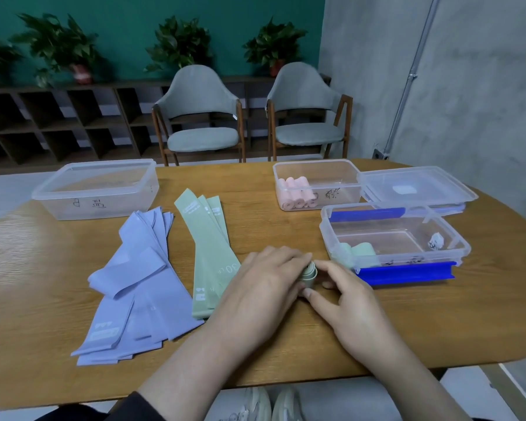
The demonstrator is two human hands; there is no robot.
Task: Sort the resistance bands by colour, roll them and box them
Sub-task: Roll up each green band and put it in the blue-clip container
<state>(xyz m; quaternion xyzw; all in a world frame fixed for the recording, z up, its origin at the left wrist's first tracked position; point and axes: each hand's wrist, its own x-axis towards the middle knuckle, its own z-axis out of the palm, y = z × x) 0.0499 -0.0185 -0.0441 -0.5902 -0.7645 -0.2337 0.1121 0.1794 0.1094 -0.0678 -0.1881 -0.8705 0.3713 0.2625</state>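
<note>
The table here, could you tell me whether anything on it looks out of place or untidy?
Nothing is mis-sorted. Only the purple bands look untidy: a loose fanned heap with one folded over, whereas the green bands lie in a neater stack.

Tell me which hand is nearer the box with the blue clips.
Right. The right hand is just in front of the box with the blue clips, near its left corner; the left hand lies farther left, beyond the green roll.

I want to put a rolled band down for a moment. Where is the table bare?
Bare wood lies along the near edge of the table, in front of both hands, and at the far middle between the empty box and the box of pink rolls. It is crowded around the purple bands, green bands and blue-clipped box.
</note>
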